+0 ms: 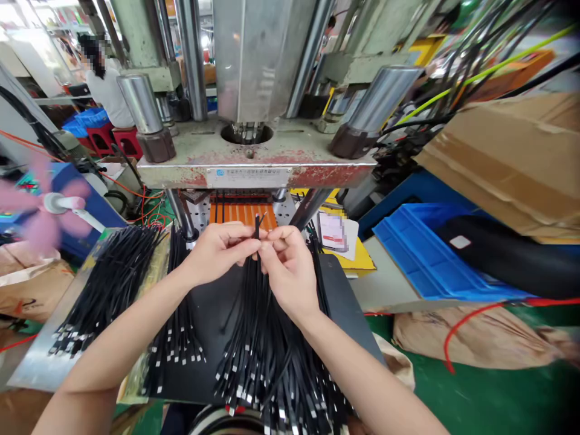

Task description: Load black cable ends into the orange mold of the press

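Note:
Both hands meet at the middle of the view, above a pile of black cables (267, 338) with metal tips. My left hand (226, 249) pinches a short upright black cable end (257, 226) between thumb and forefinger. My right hand (290, 266) is closed beside it, its thumb and forefinger pressed together at the same cable; the fingertips partly hide what they grip. Just beyond the hands lies an orange slotted fixture (240, 211) under the press. More black cables (113, 272) are spread in a bundle at the left.
The press's thick metal plate (254, 151) with steel columns stands ahead. A pink fan (54, 203) is at the far left. To the right are a blue tray (408, 248) and a cardboard box (507, 157). A seated person (106, 90) is at the back left.

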Available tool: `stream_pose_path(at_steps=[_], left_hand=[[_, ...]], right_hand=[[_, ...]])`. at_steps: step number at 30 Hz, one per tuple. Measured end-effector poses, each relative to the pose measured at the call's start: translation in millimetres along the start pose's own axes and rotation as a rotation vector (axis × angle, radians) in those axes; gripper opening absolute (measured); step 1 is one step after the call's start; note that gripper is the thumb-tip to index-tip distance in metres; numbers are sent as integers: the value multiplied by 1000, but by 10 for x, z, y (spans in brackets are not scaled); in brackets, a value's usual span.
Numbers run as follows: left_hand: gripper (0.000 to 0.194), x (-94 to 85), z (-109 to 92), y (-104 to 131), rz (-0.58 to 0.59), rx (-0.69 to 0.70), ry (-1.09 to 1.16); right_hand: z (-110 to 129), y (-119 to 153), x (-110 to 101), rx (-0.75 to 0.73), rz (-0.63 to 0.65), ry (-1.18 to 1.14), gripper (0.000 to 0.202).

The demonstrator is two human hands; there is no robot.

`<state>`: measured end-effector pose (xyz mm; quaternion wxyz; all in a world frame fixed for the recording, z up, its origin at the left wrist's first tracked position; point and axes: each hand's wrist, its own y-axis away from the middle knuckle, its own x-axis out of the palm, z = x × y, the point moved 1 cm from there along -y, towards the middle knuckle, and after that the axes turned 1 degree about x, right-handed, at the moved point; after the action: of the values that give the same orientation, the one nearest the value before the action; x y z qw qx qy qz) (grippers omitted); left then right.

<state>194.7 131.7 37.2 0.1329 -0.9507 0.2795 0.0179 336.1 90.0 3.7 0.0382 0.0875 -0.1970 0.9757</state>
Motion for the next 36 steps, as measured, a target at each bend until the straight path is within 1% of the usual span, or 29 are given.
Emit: stream_pose_path(at_steps=[2,3,5,7,9,11,13,14,15,17,18,19,21,22,23,24,25,27,28,29,31,34,36], left_hand=[[41,25,5,-24,-17,-69,73],[43,33,5,-35,-18,-94,98],[46,30,4,-61,-30,-114,97],[47,-6,1,-103,-102,-81,39],[45,-73,-27,-165,-230,22,-58],[39,-150,-111,-240,-355,178,-192],[32,-211,-253,-316,-423,307,-343],[29,-231,-333,-348,-421,341,-416],[27,-242,-404,-375,-390,358,-481],[23,-247,-469,-397,-276,382,-573],[21,-247,-443,-390,-222,400,-593],[19,-253,-369,-370,-195,417,-595],[27,-296,-90,-298,-232,422,-586],[33,-335,96,-253,-269,400,-603],[31,-379,293,-206,-271,369,-662],[24,-421,485,-161,-209,344,-758],[21,-459,659,-117,-110,335,-859],[25,-513,916,-37,82,334,-1043],[30,-525,990,-1,144,337,-1111],[34,-528,1029,30,178,336,-1167],[40,-513,1026,79,224,327,-1256],[47,-491,922,80,268,293,-1335],[54,-508,860,-5,278,243,-1354]], right_hand=[[-36,-13,0,38,21,-43,26],[-53,-8,-2,52,54,-38,25],[-91,37,-7,60,151,45,24],[-151,118,-11,35,269,203,27],[-247,197,-16,-21,374,367,26],[-377,209,-21,-67,460,497,19],[-518,99,-27,-96,486,591,16],[-585,-7,-28,-100,470,628,16],[-648,-142,-29,-99,438,662,16],[-757,-466,-31,-96,340,722,18],[-803,-633,-33,-89,294,738,19],[-846,-790,-36,-81,257,745,18],[-924,-1046,-43,-56,213,734,16],[-961,-1137,-46,-26,207,724,16],[-995,-1201,-48,9,215,715,16],[-1024,-1242,-49,40,229,710,16],[-1045,-1262,-48,66,251,706,16],[-1058,-1256,-48,93,298,708,12],[-1049,-1240,-49,92,313,719,10],[-1034,-1220,-52,89,321,736,10],[-994,-1187,-57,68,328,776,10],[-952,-1202,-45,-11,343,851,14],[-952,-1254,-32,-29,349,924,15]])
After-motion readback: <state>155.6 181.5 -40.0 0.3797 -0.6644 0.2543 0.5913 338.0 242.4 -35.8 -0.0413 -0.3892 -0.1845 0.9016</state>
